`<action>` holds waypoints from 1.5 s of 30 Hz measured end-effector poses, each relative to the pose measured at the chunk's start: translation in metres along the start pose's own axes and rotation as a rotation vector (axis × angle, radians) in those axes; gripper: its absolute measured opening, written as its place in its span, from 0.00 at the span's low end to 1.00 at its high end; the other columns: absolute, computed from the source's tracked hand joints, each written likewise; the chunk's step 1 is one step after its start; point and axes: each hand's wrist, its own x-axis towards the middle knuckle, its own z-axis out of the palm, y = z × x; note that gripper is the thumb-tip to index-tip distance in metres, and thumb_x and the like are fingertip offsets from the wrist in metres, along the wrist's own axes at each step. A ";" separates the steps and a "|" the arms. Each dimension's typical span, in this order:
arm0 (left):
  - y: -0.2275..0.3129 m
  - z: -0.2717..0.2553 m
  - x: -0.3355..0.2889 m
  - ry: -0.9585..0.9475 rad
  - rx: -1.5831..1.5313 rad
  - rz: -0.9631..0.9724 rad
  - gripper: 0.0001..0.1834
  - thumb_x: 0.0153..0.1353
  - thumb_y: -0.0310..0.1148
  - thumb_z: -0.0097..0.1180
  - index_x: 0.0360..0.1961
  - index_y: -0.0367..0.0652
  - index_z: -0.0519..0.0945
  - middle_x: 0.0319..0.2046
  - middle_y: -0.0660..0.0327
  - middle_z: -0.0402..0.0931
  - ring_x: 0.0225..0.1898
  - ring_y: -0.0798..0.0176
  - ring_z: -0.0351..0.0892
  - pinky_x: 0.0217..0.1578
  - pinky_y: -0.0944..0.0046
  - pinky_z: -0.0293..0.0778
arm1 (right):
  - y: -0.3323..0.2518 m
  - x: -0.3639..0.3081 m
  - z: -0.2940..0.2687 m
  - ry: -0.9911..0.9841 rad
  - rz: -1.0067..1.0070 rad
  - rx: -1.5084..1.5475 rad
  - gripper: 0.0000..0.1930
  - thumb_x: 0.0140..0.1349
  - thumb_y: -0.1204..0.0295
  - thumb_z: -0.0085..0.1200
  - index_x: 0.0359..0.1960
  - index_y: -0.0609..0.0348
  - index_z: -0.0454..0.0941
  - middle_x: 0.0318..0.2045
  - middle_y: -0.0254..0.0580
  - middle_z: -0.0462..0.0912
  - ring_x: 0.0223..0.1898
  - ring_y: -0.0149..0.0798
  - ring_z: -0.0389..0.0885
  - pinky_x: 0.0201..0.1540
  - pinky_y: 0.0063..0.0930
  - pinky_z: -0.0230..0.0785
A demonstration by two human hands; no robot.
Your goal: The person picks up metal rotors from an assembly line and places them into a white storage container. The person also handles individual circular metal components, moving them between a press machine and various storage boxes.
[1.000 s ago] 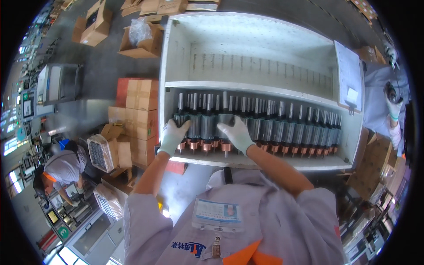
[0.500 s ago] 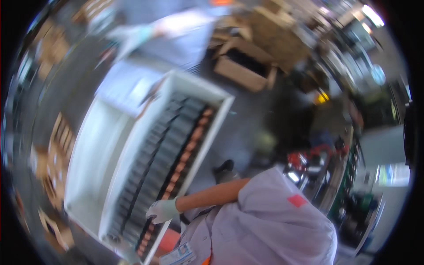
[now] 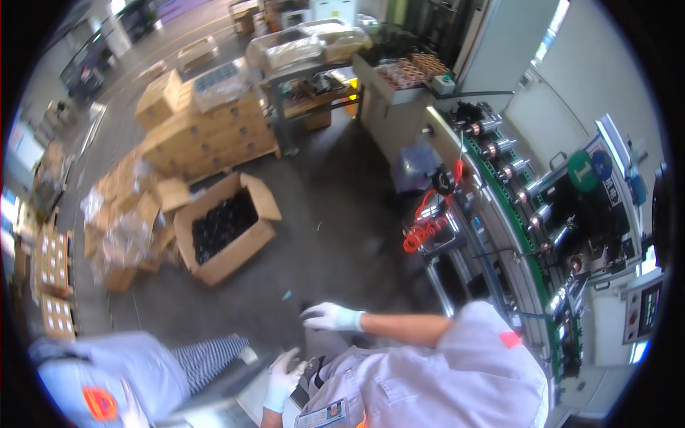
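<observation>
In the lower middle of the frame, the gloved right hand hangs above the dark floor with fingers loosely apart and nothing visible in them, while the gloved left hand, lower down, has its fingers spread and looks empty beside a pale panel at the bottom edge; whether it touches the panel I cannot tell. The step seems to be a moment between grips, and any new hold would call for bringing a hand to a thing and closing the fingers.
</observation>
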 end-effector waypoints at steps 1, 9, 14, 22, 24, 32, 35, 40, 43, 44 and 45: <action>0.021 -0.008 0.044 -0.037 0.053 0.073 0.24 0.60 0.34 0.68 0.55 0.33 0.80 0.45 0.49 0.83 0.45 0.58 0.85 0.46 0.63 0.79 | 0.008 0.002 -0.034 0.062 0.065 0.108 0.22 0.69 0.58 0.54 0.54 0.63 0.80 0.42 0.48 0.87 0.43 0.40 0.86 0.50 0.33 0.77; 0.191 -0.047 0.436 -0.319 0.089 0.540 0.24 0.63 0.34 0.66 0.58 0.36 0.79 0.42 0.62 0.84 0.36 0.74 0.78 0.36 0.71 0.75 | -0.007 0.031 -0.252 0.798 0.167 0.369 0.21 0.70 0.61 0.55 0.59 0.61 0.78 0.45 0.38 0.84 0.40 0.30 0.82 0.44 0.27 0.76; 0.377 0.010 0.612 -0.443 0.163 0.760 0.22 0.63 0.34 0.66 0.56 0.35 0.80 0.46 0.57 0.85 0.46 0.66 0.83 0.48 0.66 0.78 | -0.095 0.050 -0.325 0.934 0.095 0.256 0.21 0.71 0.64 0.55 0.61 0.63 0.76 0.45 0.38 0.85 0.44 0.29 0.81 0.49 0.26 0.74; 0.583 0.162 0.802 -0.305 0.533 1.178 0.18 0.60 0.39 0.64 0.48 0.42 0.85 0.40 0.52 0.82 0.41 0.52 0.83 0.45 0.56 0.78 | -0.094 0.096 -0.484 1.179 -0.018 0.347 0.20 0.71 0.68 0.55 0.61 0.64 0.77 0.48 0.40 0.85 0.47 0.29 0.81 0.54 0.27 0.73; 0.616 0.197 0.836 -0.304 0.563 1.272 0.15 0.59 0.40 0.63 0.45 0.44 0.85 0.41 0.51 0.81 0.44 0.47 0.82 0.46 0.52 0.76 | -0.088 0.100 -0.532 1.223 -0.047 0.431 0.20 0.71 0.68 0.55 0.61 0.64 0.76 0.48 0.40 0.85 0.46 0.29 0.81 0.53 0.26 0.74; 0.676 0.269 0.956 -0.741 0.983 1.581 0.15 0.56 0.40 0.64 0.45 0.52 0.84 0.37 0.55 0.78 0.41 0.49 0.81 0.43 0.50 0.76 | -0.102 0.108 -0.650 1.376 -0.065 0.593 0.20 0.71 0.69 0.56 0.61 0.65 0.76 0.46 0.40 0.85 0.44 0.29 0.82 0.50 0.26 0.76; 0.695 0.281 0.973 -1.017 0.918 1.654 0.14 0.56 0.39 0.64 0.43 0.47 0.83 0.39 0.52 0.76 0.42 0.46 0.80 0.44 0.49 0.75 | -0.103 0.107 -0.684 1.465 -0.106 0.747 0.19 0.71 0.71 0.55 0.60 0.66 0.75 0.48 0.43 0.84 0.46 0.31 0.82 0.50 0.26 0.76; 0.730 0.280 0.993 -1.112 0.747 1.716 0.15 0.59 0.39 0.63 0.41 0.40 0.79 0.42 0.48 0.73 0.41 0.42 0.78 0.43 0.48 0.74 | -0.135 0.102 -0.778 1.619 -0.150 0.611 0.19 0.71 0.74 0.53 0.61 0.68 0.74 0.49 0.45 0.84 0.47 0.33 0.82 0.54 0.27 0.74; 0.778 0.243 1.025 -1.226 0.485 1.399 0.12 0.63 0.29 0.61 0.44 0.34 0.77 0.52 0.47 0.77 0.51 0.47 0.82 0.52 0.55 0.78 | -0.168 0.117 -0.878 1.692 0.012 0.165 0.20 0.70 0.75 0.54 0.62 0.68 0.73 0.52 0.49 0.82 0.54 0.38 0.80 0.58 0.30 0.72; 0.793 0.232 1.040 -1.379 0.350 1.065 0.12 0.65 0.28 0.61 0.46 0.33 0.77 0.52 0.49 0.78 0.51 0.53 0.82 0.53 0.58 0.78 | -0.165 0.124 -0.913 1.722 -0.031 0.164 0.23 0.69 0.74 0.55 0.64 0.67 0.71 0.55 0.50 0.81 0.56 0.38 0.79 0.60 0.30 0.71; 0.807 0.222 1.054 -1.497 0.228 0.719 0.13 0.66 0.27 0.60 0.49 0.32 0.77 0.51 0.52 0.80 0.51 0.58 0.83 0.54 0.62 0.78 | -0.157 0.131 -0.948 1.749 -0.076 0.157 0.25 0.68 0.74 0.56 0.66 0.67 0.69 0.57 0.51 0.79 0.58 0.38 0.78 0.61 0.30 0.70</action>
